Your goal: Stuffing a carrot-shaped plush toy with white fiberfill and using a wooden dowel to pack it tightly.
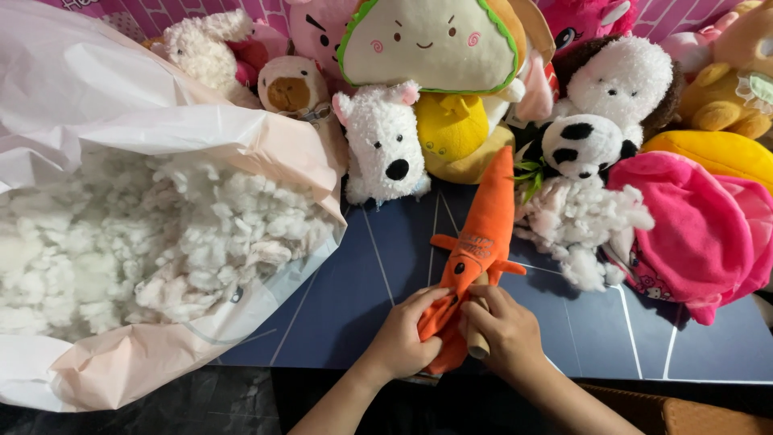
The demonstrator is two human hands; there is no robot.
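Observation:
An orange carrot plush toy (483,225) lies lengthwise on the dark blue mat (354,282), its tip pointing away from me. My left hand (403,338) grips the carrot's limp lower end from the left. My right hand (501,332) is closed around a light wooden stick (477,345) that goes into that same lower end. A loose clump of white stuffing (581,221) sits just right of the carrot.
A big pale plastic bag (121,145) full of white fibre stuffing (145,242) fills the left side. Many plush toys line the back: a white dog (382,145), a sandwich-shaped toy (435,44), a panda (581,147). A pink plush skin (696,229) lies at right.

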